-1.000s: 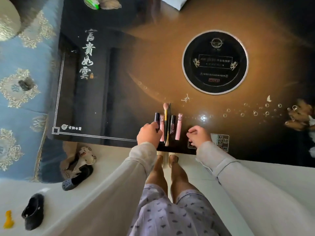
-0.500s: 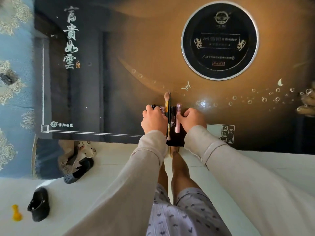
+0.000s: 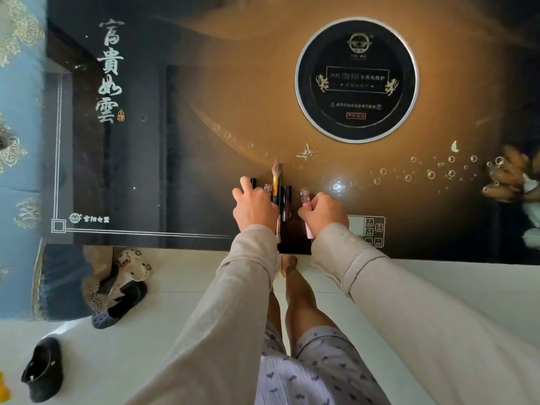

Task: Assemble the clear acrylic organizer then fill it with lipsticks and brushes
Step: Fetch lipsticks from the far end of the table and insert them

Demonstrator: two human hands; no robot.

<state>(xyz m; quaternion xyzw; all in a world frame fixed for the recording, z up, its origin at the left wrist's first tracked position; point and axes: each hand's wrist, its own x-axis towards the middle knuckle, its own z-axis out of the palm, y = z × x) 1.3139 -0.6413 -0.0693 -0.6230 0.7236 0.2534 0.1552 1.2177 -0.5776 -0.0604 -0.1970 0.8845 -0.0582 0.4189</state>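
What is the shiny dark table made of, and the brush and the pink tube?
The table looks like glossy glass or lacquer: it mirrors light. The brush has soft pinkish bristles and a gold, maybe metal, neck. The pink tube is probably glossy plastic.

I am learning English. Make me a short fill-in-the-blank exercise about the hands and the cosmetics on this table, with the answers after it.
1. The right hand holds a ____ tube.
2. The makeup brush points its bristles ____ from the person.
3. The left hand partly covers the brush's ____.

Missing words: pink; away; handle.
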